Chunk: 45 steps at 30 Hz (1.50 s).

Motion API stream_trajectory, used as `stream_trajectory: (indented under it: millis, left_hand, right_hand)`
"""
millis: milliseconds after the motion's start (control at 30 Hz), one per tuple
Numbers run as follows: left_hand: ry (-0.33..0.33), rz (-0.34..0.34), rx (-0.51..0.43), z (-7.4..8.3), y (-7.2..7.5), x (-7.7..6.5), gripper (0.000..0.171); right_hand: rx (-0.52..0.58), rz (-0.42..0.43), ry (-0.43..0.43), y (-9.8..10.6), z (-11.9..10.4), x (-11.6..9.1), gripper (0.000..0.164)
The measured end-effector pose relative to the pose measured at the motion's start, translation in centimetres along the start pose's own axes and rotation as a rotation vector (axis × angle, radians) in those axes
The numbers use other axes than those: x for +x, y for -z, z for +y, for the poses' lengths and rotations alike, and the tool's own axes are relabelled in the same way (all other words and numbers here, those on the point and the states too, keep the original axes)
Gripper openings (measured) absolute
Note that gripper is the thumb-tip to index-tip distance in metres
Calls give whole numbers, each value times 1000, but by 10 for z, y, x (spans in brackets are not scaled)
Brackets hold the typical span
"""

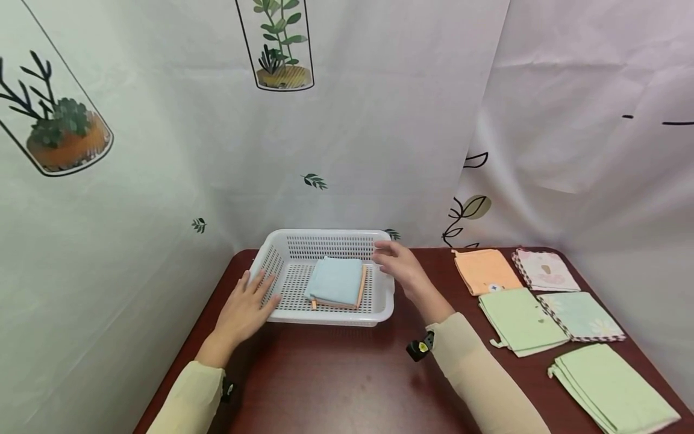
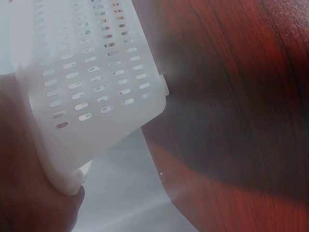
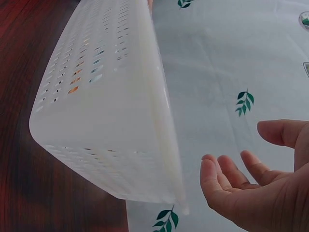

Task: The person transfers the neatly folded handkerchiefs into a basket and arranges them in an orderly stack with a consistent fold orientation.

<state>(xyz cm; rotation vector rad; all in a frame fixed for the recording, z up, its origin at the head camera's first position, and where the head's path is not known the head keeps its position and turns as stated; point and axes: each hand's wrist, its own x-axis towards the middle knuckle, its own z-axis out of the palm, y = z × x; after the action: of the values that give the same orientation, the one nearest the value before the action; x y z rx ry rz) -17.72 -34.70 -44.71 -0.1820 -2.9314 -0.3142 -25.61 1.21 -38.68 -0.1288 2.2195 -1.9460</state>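
A white plastic basket [image 1: 331, 317] with slotted walls stands at the back of the table. Inside it lies a folded light blue cloth [image 1: 337, 281], stacked over an orange cloth [image 1: 362, 288] whose edge shows. My left hand [image 1: 243, 310] rests at the basket's left rim with fingers spread; the left wrist view has this hand [image 2: 34, 169] against the rim. Beside the right rim is my right hand [image 1: 400, 265]. Seen from the right wrist, that hand [image 3: 256, 179] is apart from the basket wall [image 3: 96, 111], fingers loosely bent and nothing between them.
On the table's right side lie an orange folded cloth [image 1: 487, 272], a pink one with a checked edge [image 1: 544, 270], a pale blue-green one [image 1: 582, 315] and two light green ones [image 1: 523, 320]. A printed white curtain [image 1: 379, 132] hangs right behind the dark red table [image 1: 325, 380].
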Motion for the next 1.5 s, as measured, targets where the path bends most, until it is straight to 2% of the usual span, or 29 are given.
stream_trajectory:
  millis: [300, 767, 1500]
  left_hand:
    - [-3, -3, 1, 0, -1, 0, 68]
    - [10, 1, 0, 0, 0, -1, 68]
    - [10, 2, 1, 2, 0, 0, 67]
  right_hand:
    - [-2, 1, -18, 12, 7, -5, 49]
    - [-13, -21, 16, 34, 13, -14, 50]
    - [-62, -4, 42, 76, 20, -31, 55]
